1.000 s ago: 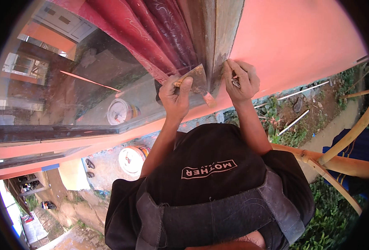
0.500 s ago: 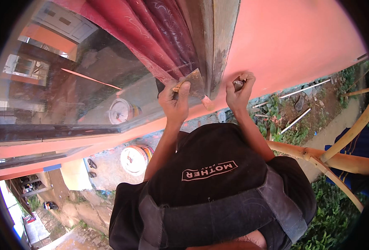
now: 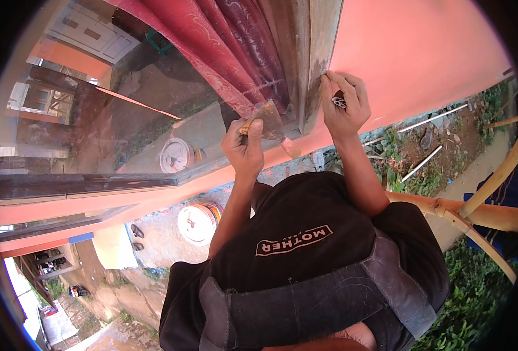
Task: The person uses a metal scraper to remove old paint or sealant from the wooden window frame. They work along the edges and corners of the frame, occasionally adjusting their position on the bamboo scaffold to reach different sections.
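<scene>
My left hand point(image 3: 244, 146) is closed around the wooden handle of a putty knife point(image 3: 269, 120), whose flat blade lies against the lower part of a grey window frame point(image 3: 317, 52). My right hand point(image 3: 343, 105) is raised beside it. Its fingertips press on the frame's edge where it meets the salmon wall point(image 3: 411, 58), and a small shiny metal piece point(image 3: 339, 102) is pinched in the fingers. What that piece is, I cannot tell. My black shirt point(image 3: 305, 251) fills the lower middle of the view.
Behind the window glass point(image 3: 124, 117) hangs a dark red curtain point(image 3: 224, 41). A white bucket point(image 3: 197, 222) stands on the ground below. Bamboo poles point(image 3: 481, 213) cross at the right, above grass and thin white pipes point(image 3: 428, 120).
My right hand dipped a little, then rose again along the frame's edge. My left hand with the putty knife has sunk slightly and the blade has tilted.
</scene>
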A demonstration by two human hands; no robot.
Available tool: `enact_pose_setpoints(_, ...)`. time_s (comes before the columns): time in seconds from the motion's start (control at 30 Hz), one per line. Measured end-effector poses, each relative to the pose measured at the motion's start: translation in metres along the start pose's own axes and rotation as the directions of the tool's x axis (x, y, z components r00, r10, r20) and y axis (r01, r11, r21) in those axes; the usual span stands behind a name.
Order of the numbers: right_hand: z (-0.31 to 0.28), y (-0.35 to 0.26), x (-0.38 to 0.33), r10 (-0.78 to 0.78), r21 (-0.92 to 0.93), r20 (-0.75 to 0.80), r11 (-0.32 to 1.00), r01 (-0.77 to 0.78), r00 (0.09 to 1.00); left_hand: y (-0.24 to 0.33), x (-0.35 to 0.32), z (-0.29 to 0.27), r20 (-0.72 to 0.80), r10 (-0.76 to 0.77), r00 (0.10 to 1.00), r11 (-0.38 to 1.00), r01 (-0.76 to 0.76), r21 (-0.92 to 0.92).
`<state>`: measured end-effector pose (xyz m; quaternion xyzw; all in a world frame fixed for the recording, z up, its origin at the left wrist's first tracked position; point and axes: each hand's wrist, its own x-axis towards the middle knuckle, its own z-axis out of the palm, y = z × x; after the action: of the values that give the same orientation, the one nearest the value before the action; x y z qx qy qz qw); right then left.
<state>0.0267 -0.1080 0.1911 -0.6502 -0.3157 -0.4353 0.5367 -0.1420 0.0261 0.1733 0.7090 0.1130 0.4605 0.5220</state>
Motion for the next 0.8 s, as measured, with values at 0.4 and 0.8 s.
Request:
enact_pose_setpoints(0.4,0.009,-0.012,0.006,0.055,-0.119,0.016,0.991,-0.053,0.998,-0.001,-0.011,-0.009,0.003,0.008,1.0,1.0,-0.008,-0.012)
enact_pose_setpoints(0.8,-0.006,-0.003,-0.027,0.315,0.131,0.034,0.939,-0.317,0.948,0.007,-0.022,-0.015,-0.066,-0.039,0.997,0.998,0.037,-0.043)
